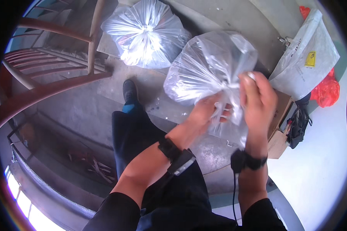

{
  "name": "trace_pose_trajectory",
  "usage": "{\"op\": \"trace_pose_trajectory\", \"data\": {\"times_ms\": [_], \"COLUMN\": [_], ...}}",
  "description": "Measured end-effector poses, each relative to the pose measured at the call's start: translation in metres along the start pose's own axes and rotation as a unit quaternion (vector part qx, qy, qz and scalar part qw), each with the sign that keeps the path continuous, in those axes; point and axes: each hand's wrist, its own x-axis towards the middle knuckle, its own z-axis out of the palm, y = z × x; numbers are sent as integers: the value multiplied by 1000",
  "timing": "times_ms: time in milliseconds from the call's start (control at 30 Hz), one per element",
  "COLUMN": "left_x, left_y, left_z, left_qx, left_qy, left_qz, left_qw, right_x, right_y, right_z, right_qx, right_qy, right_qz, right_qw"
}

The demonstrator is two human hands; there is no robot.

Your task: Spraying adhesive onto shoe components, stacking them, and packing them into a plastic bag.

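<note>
A clear plastic bag point(208, 61), full and puffed out, sits in front of me with its top gathered into a twisted neck. My left hand point(209, 109) is at the near side of that neck, its fingers curled round the loose plastic. On the other side my right hand point(260, 96) is closed, thumb and fingers pinching the gathered plastic. Loose ends of the bag hang between and below both hands. Whether the neck is knotted I cannot tell.
A second filled plastic bag point(144, 34), gathered at its top, stands at the far left. Brown stair railings point(46, 92) curve along the left. To the right are a white printed sack point(306, 54), a red plastic bag point(325, 92), a cardboard box point(278, 144) and a black bag point(298, 125).
</note>
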Motion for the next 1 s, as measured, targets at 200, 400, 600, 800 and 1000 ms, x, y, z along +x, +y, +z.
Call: {"op": "trace_pose_trajectory", "data": {"times_ms": [200,400,600,800,1000], "left_x": [-7,37,46,25,-4], "left_y": [43,47,70,85,159], "left_z": [-52,-35,-38,-36,-63], "left_qx": [444,476,536,591,593], "left_qy": [140,10,52,64,216], "left_qz": [391,419,375,420,535], "left_qw": [794,773,755,686,561], "right_x": [49,62,55,51,47], "right_y": [57,42,60,88,104], "right_z": [16,45,38,29,30], "right_qx": [79,-6,208,18,-21], "right_qy": [-94,-263,-175,-276,-201], "right_qz": [75,-24,135,193,169], "right_qw": [990,964,953,941,965]}}
